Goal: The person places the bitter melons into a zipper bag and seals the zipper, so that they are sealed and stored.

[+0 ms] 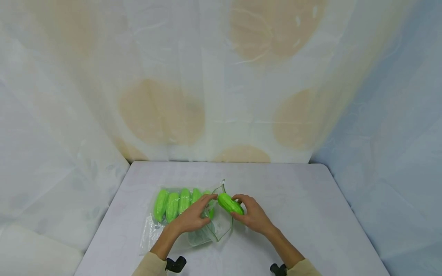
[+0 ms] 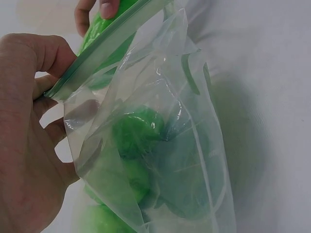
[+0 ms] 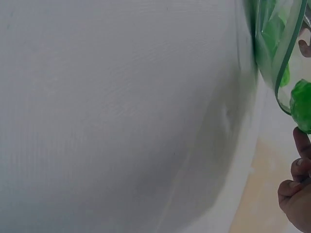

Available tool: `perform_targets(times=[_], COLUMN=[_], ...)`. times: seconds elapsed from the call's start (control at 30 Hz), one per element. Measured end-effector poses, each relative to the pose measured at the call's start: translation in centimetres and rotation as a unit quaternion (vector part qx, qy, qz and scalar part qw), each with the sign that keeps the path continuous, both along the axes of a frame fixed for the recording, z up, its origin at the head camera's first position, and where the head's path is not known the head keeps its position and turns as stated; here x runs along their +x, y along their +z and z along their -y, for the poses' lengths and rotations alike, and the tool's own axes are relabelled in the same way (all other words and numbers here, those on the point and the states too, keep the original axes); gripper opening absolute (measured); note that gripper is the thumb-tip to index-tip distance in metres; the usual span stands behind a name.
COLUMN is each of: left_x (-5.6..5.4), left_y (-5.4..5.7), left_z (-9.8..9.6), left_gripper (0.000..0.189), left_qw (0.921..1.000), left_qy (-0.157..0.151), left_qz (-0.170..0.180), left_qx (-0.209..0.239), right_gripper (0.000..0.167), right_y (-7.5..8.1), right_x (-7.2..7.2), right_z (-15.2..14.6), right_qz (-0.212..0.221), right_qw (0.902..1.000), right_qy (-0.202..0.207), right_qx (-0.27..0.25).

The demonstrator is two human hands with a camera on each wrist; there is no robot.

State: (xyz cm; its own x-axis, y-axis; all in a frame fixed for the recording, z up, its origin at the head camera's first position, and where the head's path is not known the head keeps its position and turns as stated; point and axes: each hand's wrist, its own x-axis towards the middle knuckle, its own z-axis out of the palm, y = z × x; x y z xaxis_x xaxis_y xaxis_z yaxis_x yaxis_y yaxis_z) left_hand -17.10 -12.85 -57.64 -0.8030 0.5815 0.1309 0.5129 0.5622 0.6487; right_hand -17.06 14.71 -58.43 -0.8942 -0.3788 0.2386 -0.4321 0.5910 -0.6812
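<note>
A clear zip bag (image 1: 200, 238) with a green rim lies on the table, its mouth spread toward the right. Several bright green cucumbers (image 1: 172, 207) lie side by side within clear plastic. My left hand (image 1: 191, 219) grips the bag's mouth; in the left wrist view the green zip rim (image 2: 104, 53) runs between its thumb and fingers. Just at the opening, my right hand (image 1: 254, 215) holds one cucumber (image 1: 228, 202) between thumb and fingers, tilted toward the bag. The right wrist view catches only part of this cucumber (image 3: 302, 107) beside the rim.
A pale table (image 1: 297, 214) with rounded far corners carries everything. Patterned plastic sheeting (image 1: 221, 96) hangs behind it and along both sides. Loose clear plastic (image 1: 150, 234) spreads at the left of the cucumbers.
</note>
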Motion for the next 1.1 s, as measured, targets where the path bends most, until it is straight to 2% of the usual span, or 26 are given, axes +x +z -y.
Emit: perform_targets(times=[0.43,0.83,1.1], left_x=[0.0,0.1,0.0], left_y=[-0.1,0.1,0.0], left_z=[0.0,0.1,0.3], left_gripper=[0.082,0.083,0.084], left_qw=[1.0,1.0,1.0], left_qy=[-0.001,0.001,0.005], left_qz=[-0.003,-0.001,-0.003], left_qx=[0.002,0.0,-0.004], right_gripper=[0.048,0.045,0.049], right_y=[-0.8,-0.6,-0.2], right_x=[0.1,0.5,0.9], right_z=[2.0,3.4,3.4], right_qz=[-0.001,0.018,0.051], right_qw=[0.9999,0.9998,0.9982], right_qy=[-0.012,-0.004,0.03], right_qx=[0.008,0.008,-0.003])
